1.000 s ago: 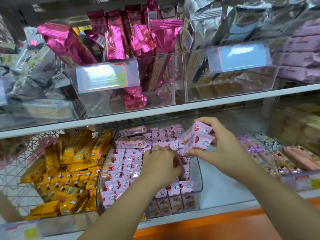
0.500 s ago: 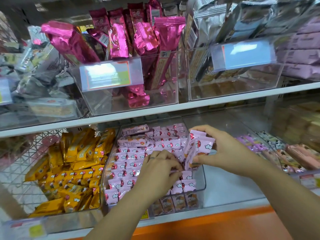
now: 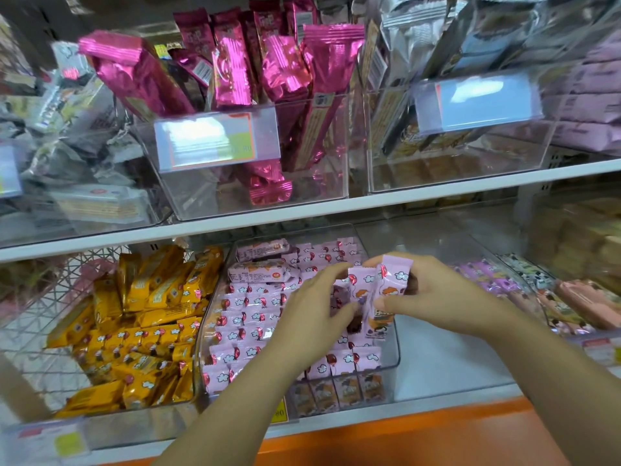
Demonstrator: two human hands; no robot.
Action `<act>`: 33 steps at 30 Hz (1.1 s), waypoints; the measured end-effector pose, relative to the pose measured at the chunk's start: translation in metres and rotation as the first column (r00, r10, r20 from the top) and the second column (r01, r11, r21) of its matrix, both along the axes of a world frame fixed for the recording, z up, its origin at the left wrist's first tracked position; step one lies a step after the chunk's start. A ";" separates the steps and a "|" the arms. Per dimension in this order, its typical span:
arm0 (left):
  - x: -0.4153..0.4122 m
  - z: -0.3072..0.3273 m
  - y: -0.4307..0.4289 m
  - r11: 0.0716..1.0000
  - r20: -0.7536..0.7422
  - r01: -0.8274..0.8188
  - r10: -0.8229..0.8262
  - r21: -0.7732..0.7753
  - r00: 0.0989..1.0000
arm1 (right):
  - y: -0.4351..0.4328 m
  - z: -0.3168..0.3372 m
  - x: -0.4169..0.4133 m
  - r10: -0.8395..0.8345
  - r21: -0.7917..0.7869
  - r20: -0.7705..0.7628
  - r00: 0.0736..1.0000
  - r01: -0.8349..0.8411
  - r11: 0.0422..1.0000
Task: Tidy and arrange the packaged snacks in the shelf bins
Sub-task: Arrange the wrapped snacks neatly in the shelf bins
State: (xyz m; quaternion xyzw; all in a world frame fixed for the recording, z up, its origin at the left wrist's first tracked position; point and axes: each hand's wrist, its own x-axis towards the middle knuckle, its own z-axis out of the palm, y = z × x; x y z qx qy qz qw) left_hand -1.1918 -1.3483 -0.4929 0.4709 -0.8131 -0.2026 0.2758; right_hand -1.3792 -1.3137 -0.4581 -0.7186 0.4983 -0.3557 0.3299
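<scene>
Head view: the right hand point(image 3: 437, 297) clamps its fingers on an upright bundle of pink snack packets point(image 3: 379, 287) over the clear bin point(image 3: 397, 348) at 6 o'clock, and the left hand point(image 3: 312, 311) curls its fingers round the bundle's left edge. This looks like squaring-up. Next, the bundle likely needs lowering into the bin's 3 o'clock side, in line with the rows.

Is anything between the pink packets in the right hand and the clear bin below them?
Nothing visible except the left hand, which pinches the pink packets beside the right hand, just over the clear bin.
</scene>
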 end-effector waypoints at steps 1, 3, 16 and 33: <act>-0.003 0.000 -0.001 0.999 -0.014 0.017 -0.016 0.028 1.000 | 0.000 -0.001 0.001 0.006 0.010 0.001 1.000 -0.006 1.000; -0.006 -0.001 -0.003 0.998 -0.032 0.022 -0.021 0.055 0.999 | 0.001 -0.002 0.001 0.003 0.015 0.007 1.000 -0.003 1.000; 0.003 0.012 -0.002 0.998 0.217 -0.057 0.054 0.008 0.975 | 0.016 0.008 0.010 -0.177 -0.257 0.030 0.984 0.179 0.950; -0.008 0.026 -0.016 0.998 0.539 -0.064 0.039 0.027 0.841 | 0.019 0.008 0.012 -0.163 -0.222 -0.035 0.986 0.152 0.963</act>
